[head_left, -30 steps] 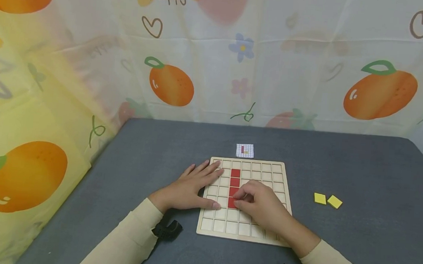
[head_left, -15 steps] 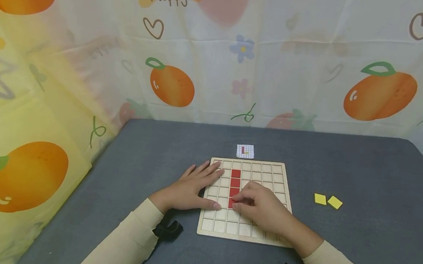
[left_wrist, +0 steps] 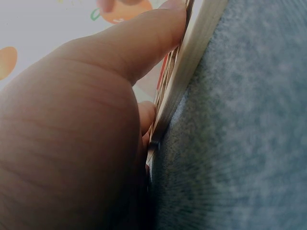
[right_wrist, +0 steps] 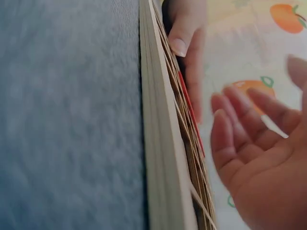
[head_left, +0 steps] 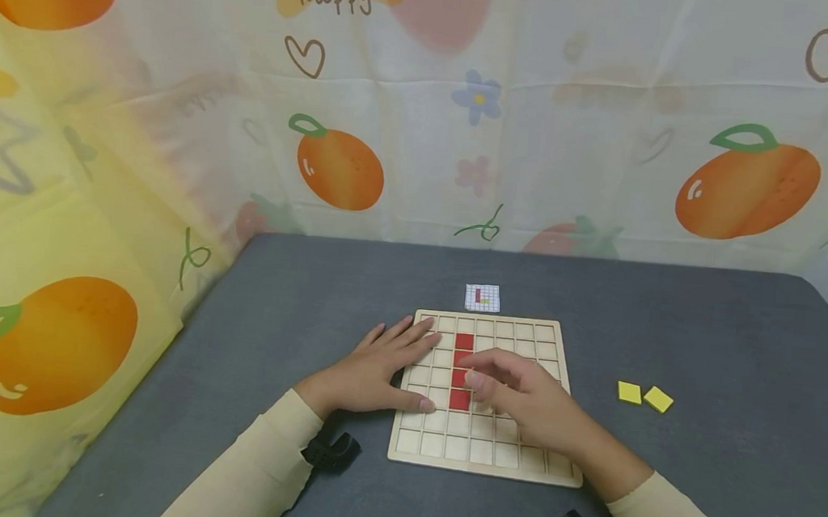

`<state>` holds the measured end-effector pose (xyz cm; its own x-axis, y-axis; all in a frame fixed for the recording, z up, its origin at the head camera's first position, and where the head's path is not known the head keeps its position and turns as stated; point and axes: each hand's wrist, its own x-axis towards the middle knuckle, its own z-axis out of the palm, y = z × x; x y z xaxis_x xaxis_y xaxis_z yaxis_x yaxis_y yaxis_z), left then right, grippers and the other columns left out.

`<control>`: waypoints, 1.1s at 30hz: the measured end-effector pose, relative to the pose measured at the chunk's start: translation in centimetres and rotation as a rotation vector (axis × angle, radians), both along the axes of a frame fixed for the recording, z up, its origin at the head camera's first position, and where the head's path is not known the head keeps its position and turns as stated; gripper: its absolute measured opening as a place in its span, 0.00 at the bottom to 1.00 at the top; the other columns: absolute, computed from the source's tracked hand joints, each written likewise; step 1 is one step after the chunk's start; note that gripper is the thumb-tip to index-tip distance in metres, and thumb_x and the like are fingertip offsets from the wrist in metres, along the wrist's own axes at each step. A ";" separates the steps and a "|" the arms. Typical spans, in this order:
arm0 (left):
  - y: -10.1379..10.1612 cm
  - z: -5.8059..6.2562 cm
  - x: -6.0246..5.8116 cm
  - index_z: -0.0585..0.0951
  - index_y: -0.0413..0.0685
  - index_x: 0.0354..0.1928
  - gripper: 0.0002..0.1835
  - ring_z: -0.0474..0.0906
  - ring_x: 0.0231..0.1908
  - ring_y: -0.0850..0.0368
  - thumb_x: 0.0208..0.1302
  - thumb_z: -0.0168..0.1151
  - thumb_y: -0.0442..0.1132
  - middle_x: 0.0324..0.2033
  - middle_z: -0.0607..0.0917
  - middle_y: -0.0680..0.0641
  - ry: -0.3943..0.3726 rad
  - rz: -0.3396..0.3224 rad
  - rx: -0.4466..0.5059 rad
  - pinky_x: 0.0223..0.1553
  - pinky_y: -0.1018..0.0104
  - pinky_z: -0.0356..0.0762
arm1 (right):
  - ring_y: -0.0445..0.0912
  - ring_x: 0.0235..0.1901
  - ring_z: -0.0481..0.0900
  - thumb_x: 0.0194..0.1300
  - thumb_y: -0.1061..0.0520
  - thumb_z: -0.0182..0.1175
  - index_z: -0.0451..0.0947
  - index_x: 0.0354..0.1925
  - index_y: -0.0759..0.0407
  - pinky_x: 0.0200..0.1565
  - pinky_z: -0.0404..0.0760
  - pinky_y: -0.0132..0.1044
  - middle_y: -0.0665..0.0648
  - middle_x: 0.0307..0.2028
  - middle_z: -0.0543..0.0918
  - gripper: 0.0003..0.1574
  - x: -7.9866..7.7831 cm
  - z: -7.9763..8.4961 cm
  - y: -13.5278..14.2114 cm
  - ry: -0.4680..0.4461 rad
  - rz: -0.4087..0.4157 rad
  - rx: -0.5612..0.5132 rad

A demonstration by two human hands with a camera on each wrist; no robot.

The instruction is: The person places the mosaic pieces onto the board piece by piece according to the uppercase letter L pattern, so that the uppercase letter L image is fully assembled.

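Note:
A wooden grid board (head_left: 434, 447) lies on the dark table, with a column of several red square tiles (head_left: 460, 400) set in its cells. My left hand (head_left: 372, 373) rests on the board's left side, fingers spread and thumb lying flat near the column's lower end. In the left wrist view its thumb (left_wrist: 148, 40) presses on the board's edge. Over the red tiles hovers my right hand (head_left: 534, 398), its fingers loosely bent and holding nothing. The right wrist view shows that hand's fingers (right_wrist: 223, 134) apart from one another, raised off the board.
Two yellow square tiles, one to the left (head_left: 629, 392) and one to the right (head_left: 659, 399), lie on the table right of the board. Behind the board is a small printed grid card (head_left: 482, 298) with a red and yellow pattern. A fruit-print cloth (head_left: 421, 162) hangs beyond the table's far edge.
My right hand's thumb and fingers have come off the lowest red tile, which now shows whole; the hand has lifted and its fingers have loosened. The left hand stays put.

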<state>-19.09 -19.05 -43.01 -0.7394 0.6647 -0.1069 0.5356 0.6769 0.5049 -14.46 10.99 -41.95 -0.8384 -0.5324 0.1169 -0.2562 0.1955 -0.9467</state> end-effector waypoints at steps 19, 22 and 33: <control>-0.1 0.1 0.0 0.50 0.59 0.90 0.58 0.30 0.85 0.49 0.70 0.67 0.72 0.88 0.42 0.54 -0.001 -0.010 -0.004 0.79 0.37 0.26 | 0.55 0.50 0.86 0.90 0.60 0.42 0.75 0.69 0.71 0.50 0.84 0.40 0.68 0.53 0.83 0.23 -0.1 1.0 6.3 0.092 -0.069 -0.147; -0.2 0.0 0.1 0.50 0.59 0.90 0.58 0.30 0.85 0.49 0.70 0.66 0.72 0.88 0.42 0.54 0.001 -0.007 -0.009 0.79 0.37 0.27 | 0.54 0.50 0.86 0.90 0.60 0.42 0.78 0.68 0.66 0.51 0.84 0.39 0.68 0.53 0.83 0.22 -0.2 1.0 7.6 0.107 -0.100 -0.139; -0.1 0.0 0.1 0.50 0.60 0.90 0.58 0.30 0.85 0.49 0.70 0.66 0.73 0.88 0.42 0.54 -0.001 -0.009 -0.003 0.79 0.37 0.26 | 0.51 0.53 0.85 0.92 0.59 0.41 0.77 0.72 0.61 0.54 0.82 0.32 0.63 0.56 0.85 0.24 -0.5 0.6 13.0 0.119 -0.209 -0.072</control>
